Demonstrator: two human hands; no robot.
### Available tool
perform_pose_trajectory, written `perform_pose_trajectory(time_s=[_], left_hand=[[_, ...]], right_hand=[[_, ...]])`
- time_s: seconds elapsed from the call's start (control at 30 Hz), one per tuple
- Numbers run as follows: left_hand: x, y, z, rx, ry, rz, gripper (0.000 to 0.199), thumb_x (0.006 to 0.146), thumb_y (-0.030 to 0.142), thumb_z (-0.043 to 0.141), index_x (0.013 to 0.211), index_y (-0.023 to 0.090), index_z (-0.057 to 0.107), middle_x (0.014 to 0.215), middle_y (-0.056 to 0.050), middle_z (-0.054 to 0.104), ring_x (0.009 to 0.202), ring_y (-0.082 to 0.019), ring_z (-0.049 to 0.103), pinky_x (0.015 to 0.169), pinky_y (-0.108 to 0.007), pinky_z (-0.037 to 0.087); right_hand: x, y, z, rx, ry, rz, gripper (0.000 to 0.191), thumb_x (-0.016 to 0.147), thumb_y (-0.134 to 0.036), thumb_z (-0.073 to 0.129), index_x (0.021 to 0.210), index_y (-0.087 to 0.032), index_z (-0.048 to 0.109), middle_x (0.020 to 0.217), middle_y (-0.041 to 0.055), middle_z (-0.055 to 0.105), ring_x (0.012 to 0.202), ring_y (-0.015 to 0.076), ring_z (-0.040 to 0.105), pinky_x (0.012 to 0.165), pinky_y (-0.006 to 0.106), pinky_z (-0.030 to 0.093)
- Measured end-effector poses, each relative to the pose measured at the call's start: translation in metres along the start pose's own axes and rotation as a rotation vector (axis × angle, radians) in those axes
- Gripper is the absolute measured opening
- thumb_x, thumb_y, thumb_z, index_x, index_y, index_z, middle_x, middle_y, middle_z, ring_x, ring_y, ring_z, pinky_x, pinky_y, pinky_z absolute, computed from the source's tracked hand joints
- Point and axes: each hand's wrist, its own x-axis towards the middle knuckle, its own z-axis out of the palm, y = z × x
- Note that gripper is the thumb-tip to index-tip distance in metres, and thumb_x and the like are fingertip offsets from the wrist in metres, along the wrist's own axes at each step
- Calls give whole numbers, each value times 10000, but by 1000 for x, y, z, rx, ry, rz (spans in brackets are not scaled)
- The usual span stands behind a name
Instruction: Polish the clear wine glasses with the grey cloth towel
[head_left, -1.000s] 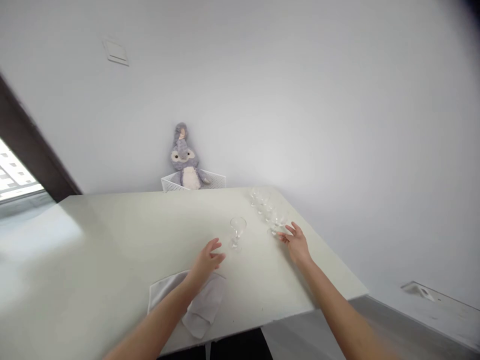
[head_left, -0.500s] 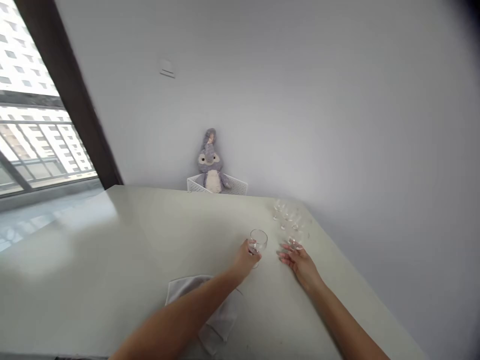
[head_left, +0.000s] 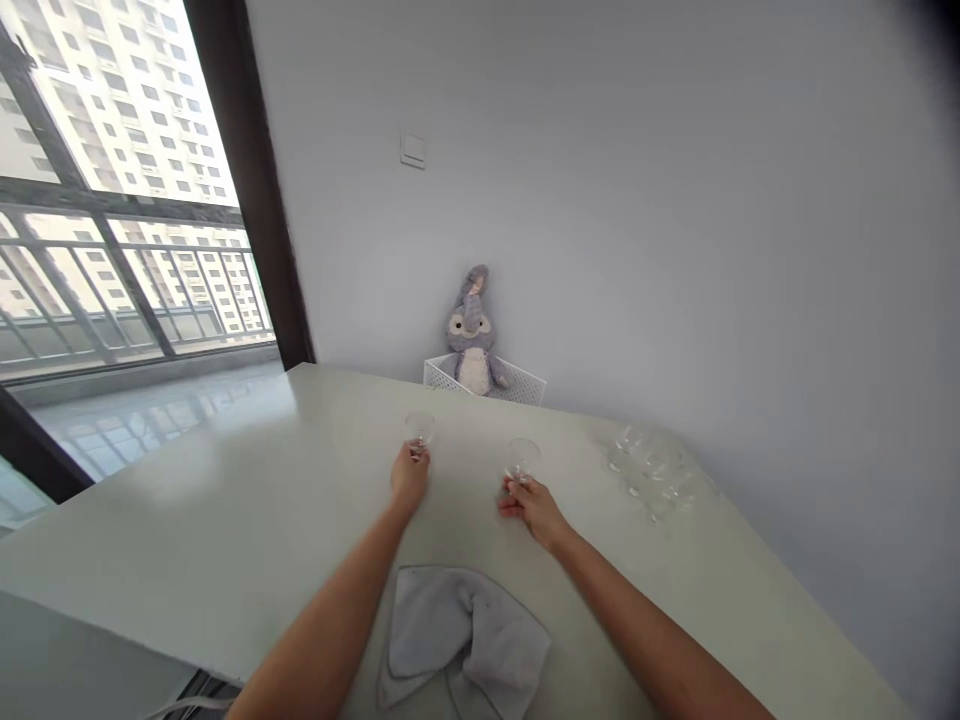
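The left grip (head_left: pixel 409 478) is holding an upright clear stemmed wine glass (head_left: pixel 419 428) by its foot at 12 o'clock, and the right grip (head_left: pixel 534 508) is holding a second clear stemmed wine glass (head_left: pixel 523 459) likewise.

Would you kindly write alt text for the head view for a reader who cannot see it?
The left hand grasps a stemmed glass, the right hand another, on a white table. More glasses stand to the right, a grey cloth lies nearby, and a plush toy sits in a white basket beyond.

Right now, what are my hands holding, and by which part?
Your left hand holds a wine glass, your right hand another glass, each low on the stem or foot; exactly which is hidden.
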Motion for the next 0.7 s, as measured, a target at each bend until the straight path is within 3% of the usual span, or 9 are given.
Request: perform_pose_trajectory(time_s=[0.17,0.33,0.57,0.7], left_hand=[[26,-17,-24,-2,131,-26,277,767,196,440,1038,187,499,922,-54,623,730,-124,578,673,-234,416],[37,-22,-28,-8,184,-22,294,778,183,421,1063,179,493,978,-55,623,761,-114,591,695,-222,425],[29,-17,-23,62,176,2,263,786,243,432,1022,192,537,938,-57,639,766,-148,586,695,-251,420],[27,-13,-23,99,152,-8,284,788,243,423,1041,192,540,935,-62,645,767,-162,591,677,-258,420]], right_hand=[[50,9,73,-37,-43,13,157,685,-277,602,783,-173,535,689,0,535,508,103,550,491,259,492],[94,17,125,-58,-78,13,135,691,-275,580,739,-170,511,628,-14,516,511,104,549,497,250,482],[141,20,164,-90,-73,2,40,679,-181,518,710,-160,501,665,-18,521,508,79,536,466,195,426],[150,17,173,-110,-67,-25,239,626,-109,488,852,-179,521,814,-11,557,522,74,542,432,179,377]])
